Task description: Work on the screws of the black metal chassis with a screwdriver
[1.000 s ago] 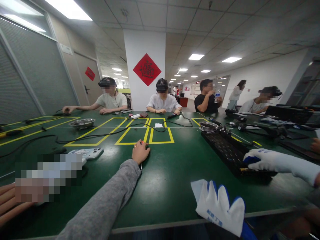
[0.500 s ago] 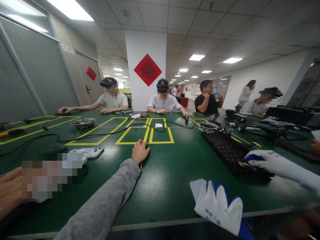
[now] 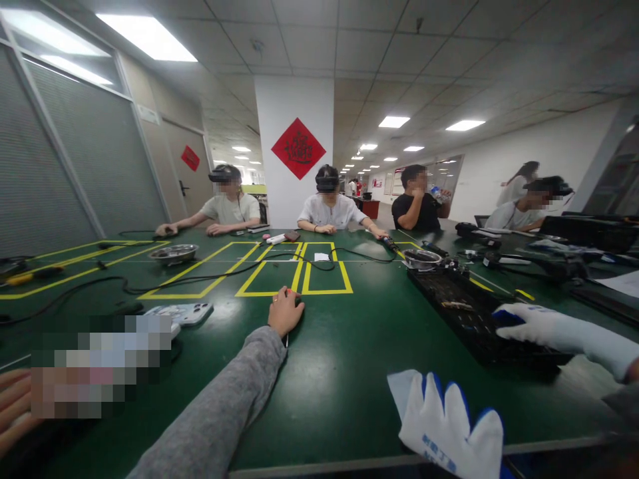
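On the green table (image 3: pixel 344 372), left hand (image 3: pixel 286 311) curled over a small item (image 3: pixel 289 291).
Clock directions from that hand. 11 to 1: yellow tape (image 3: pixel 264 293). 1: paper (image 3: pixel 321 257). 2: steel bowl (image 3: pixel 422 259). 3: black tray (image 3: pixel 469 326), a co-worker's gloved hand (image 3: pixel 524 320) over its near end. 4: loose glove (image 3: pixel 449 426) at the table's edge, cut off below. 9: phone (image 3: pixel 197 313). 10: second bowl (image 3: pixel 174 253), a cable (image 3: pixel 174 285) running between it and the phone. The item sits under the fingertips, only a red spot showing; its kind, and whether the hand clamps it, cannot be told. Right hand: out of view, state unknown. 8: a blurred patch covers most of another person's hand (image 3: pixel 12 412), cut by the left margin.
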The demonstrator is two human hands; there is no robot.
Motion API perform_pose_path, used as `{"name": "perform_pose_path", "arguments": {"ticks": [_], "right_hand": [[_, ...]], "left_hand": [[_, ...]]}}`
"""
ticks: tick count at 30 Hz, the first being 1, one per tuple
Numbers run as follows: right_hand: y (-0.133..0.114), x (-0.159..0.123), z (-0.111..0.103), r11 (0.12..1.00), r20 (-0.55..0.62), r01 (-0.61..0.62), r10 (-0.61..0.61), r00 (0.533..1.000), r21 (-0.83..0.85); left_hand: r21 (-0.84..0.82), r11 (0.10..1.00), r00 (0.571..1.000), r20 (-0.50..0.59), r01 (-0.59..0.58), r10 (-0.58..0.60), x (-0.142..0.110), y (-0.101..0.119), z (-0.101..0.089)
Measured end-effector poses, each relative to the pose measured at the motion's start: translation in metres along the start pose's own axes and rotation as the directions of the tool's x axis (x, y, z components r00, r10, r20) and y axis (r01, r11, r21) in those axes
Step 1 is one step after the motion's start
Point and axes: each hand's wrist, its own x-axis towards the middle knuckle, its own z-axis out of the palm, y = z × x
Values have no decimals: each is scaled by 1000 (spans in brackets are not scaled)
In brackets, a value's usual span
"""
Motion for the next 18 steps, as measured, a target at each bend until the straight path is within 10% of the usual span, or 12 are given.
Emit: {"name": "perform_pose_path", "arguments": {"ticks": [18], "right_hand": [[12,-12,19,992,117,18,-3,993,-128]], "left_hand": [[-10,1000,1000,-15,-9,9,1,-4,5]]}}
